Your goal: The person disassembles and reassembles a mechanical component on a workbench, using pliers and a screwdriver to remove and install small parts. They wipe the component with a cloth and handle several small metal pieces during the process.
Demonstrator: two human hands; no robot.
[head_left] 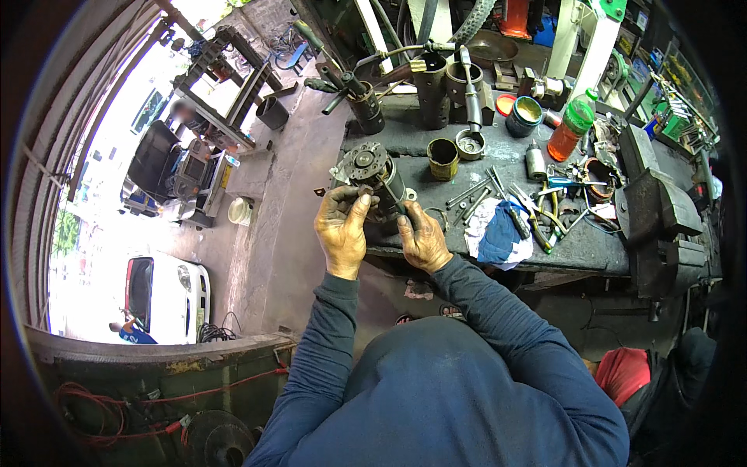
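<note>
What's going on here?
A person in dark blue has left hand and right hand on a cylindrical metal part topped by a round disc, at the left end of the workbench. Exact grip is unclear. Farther right lie pliers and a blue-and-white rag, then a vise.

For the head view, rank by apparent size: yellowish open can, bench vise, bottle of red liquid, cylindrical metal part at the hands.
1. Bench vise
2. Cylindrical metal part, partly covered by fingers
3. Bottle of red liquid
4. Yellowish open can

Differing nearness leaves true sizes unsure.
</note>
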